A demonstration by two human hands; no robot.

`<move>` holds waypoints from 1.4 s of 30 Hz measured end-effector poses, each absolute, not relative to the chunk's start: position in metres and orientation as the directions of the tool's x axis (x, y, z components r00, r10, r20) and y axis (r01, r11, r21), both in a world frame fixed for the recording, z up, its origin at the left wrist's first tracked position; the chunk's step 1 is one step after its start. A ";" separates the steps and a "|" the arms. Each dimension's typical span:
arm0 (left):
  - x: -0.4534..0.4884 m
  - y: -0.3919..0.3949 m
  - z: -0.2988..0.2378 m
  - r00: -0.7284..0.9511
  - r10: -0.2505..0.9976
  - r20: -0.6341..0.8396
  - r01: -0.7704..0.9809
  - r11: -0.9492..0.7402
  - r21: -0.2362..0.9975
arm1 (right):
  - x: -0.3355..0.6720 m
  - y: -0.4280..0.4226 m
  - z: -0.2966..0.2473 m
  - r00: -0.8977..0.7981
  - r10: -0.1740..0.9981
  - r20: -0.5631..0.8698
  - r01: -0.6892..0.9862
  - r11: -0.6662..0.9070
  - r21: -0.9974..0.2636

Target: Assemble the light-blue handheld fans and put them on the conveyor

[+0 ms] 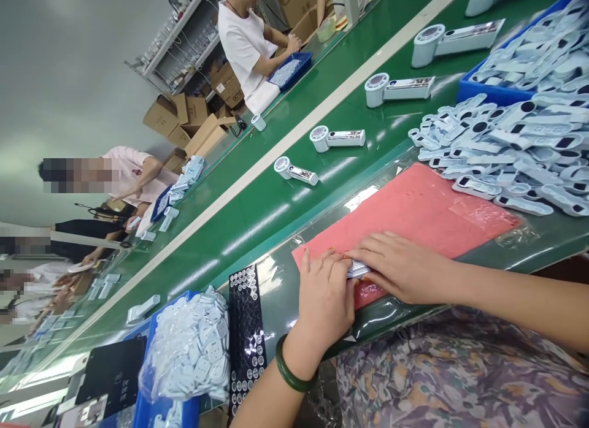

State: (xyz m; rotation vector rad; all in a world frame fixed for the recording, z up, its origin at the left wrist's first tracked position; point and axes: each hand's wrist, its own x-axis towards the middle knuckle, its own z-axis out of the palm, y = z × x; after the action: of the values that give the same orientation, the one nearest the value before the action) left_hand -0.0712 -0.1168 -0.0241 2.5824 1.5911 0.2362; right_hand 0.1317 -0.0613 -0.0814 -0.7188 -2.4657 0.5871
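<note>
My left hand (326, 296), with a green bangle on the wrist, and my right hand (401, 265) meet over the near edge of a pink mat (414, 210). Both close around a small pale part (358, 270) that mostly hides under the fingers. A black tray of round lenses (246, 330) lies just left of my left hand. A heap of pale blue handle shells (506, 152) sits beyond the mat on the right.
A green conveyor belt (276, 201) carries assembled pale devices (338, 137) in a row. A blue bin (499, 94) holds more shells at the far right. A bag of small white parts (193, 348) fills a blue bin at left. Other people work along the line.
</note>
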 end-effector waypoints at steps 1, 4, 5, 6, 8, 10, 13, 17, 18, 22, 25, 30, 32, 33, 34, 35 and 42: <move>-0.071 -0.116 -0.023 0.442 0.895 0.060 0.880 -0.445 0.163 | 0.131 -0.060 -0.083 -0.737 0.584 0.340 0.368 0.769 -0.523; -0.071 -0.113 -0.020 0.451 0.892 0.029 0.883 -0.451 0.129 | 0.131 -0.058 -0.085 -0.730 0.590 0.345 0.351 0.756 -0.552; -0.071 -0.111 -0.019 0.460 0.887 0.032 0.882 -0.460 0.098 | 0.132 -0.058 -0.086 -0.723 0.594 0.352 0.342 0.751 -0.565; -0.072 -0.109 -0.018 0.472 0.881 0.037 0.879 -0.474 0.060 | 0.134 -0.057 -0.085 -0.713 0.601 0.362 0.334 0.745 -0.578; -0.076 -0.099 -0.014 0.505 0.863 0.031 0.863 -0.504 -0.021 | 0.140 -0.055 -0.084 -0.682 0.624 0.382 0.341 0.733 -0.589; -0.087 -0.080 -0.006 0.517 0.856 -0.005 0.851 -0.515 -0.105 | 0.149 -0.051 -0.081 -0.639 0.658 0.398 0.388 0.723 -0.572; -0.121 -0.029 0.008 0.489 0.871 -0.046 0.832 -0.481 -0.277 | 0.171 -0.040 -0.076 -0.548 0.720 0.425 0.521 0.691 -0.500; -0.178 0.056 0.015 0.396 0.918 0.012 0.769 -0.324 -0.550 | 0.209 -0.025 -0.070 -0.395 0.808 0.437 0.720 0.568 -0.398; -0.190 0.073 0.014 0.355 0.935 0.023 0.756 -0.272 -0.595 | 0.219 -0.022 -0.068 -0.361 0.824 0.437 0.765 0.530 -0.367; -0.211 0.101 -0.001 0.178 0.984 0.002 0.791 -0.142 -0.596 | 0.252 -0.012 -0.061 -0.261 0.862 0.435 0.902 0.378 -0.209; -0.196 0.084 -0.015 0.218 0.973 0.079 0.837 -0.145 -0.528 | 0.265 -0.005 -0.057 -0.191 0.898 0.397 0.972 0.230 -0.052; -0.139 0.025 -0.033 0.468 0.858 0.210 0.867 -0.401 -0.296 | 0.267 0.003 -0.050 -0.107 0.958 0.266 0.990 0.077 0.118; -0.117 0.002 -0.038 0.555 0.792 0.254 0.832 -0.523 -0.187 | 0.269 0.005 -0.048 -0.090 0.960 0.266 0.991 0.059 0.121; -0.108 -0.008 -0.040 0.587 0.763 0.270 0.808 -0.574 -0.135 | 0.270 0.005 -0.047 -0.087 0.957 0.276 0.992 0.057 0.114; -0.100 -0.017 -0.042 0.608 0.741 0.283 0.786 -0.612 -0.086 | 0.271 0.005 -0.046 -0.088 0.952 0.295 0.993 0.062 0.099; -0.093 -0.025 -0.044 0.617 0.731 0.290 0.771 -0.636 -0.036 | 0.272 0.004 -0.045 -0.100 0.941 0.322 0.994 0.080 0.075; -0.076 -0.059 -0.064 0.486 0.813 0.321 0.651 -0.581 0.489 | 0.224 -0.006 -0.046 -0.335 0.802 0.495 0.764 0.538 -0.355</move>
State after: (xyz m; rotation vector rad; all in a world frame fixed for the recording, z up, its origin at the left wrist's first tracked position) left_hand -0.0755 -0.0588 -0.0641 2.4337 1.2379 0.7646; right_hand 0.2243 -0.0061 -0.0462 -1.2605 -2.1457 0.0770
